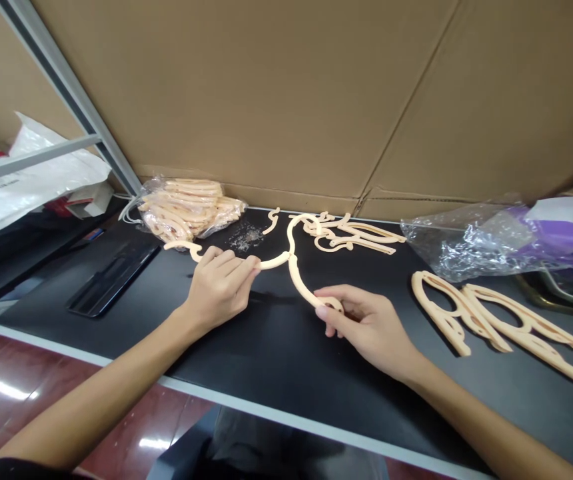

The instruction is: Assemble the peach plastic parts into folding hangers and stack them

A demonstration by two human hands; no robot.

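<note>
A cream plastic folding hanger (300,277) is held above the black tabletop, its hook pointing up and away from me. My left hand (222,281) is closed around its left arm, whose end sticks out past the knuckles. Thumb and fingers of my right hand (364,323) pinch the right arm near its curled end. The two arms spread apart from the joint under the hook. Behind the hook lie several loose hanger parts (354,233), partly overlapped by it. One small hook piece (271,220) lies apart to their left.
Clear bags of hanger parts (186,207) sit at the back left, beside small clear bits (246,237). Folded hangers (506,320) lie on the right, near a crumpled plastic bag (466,240) and purple package (566,230). A black glossy slab (114,280) lies left. Cardboard (286,100) stands behind.
</note>
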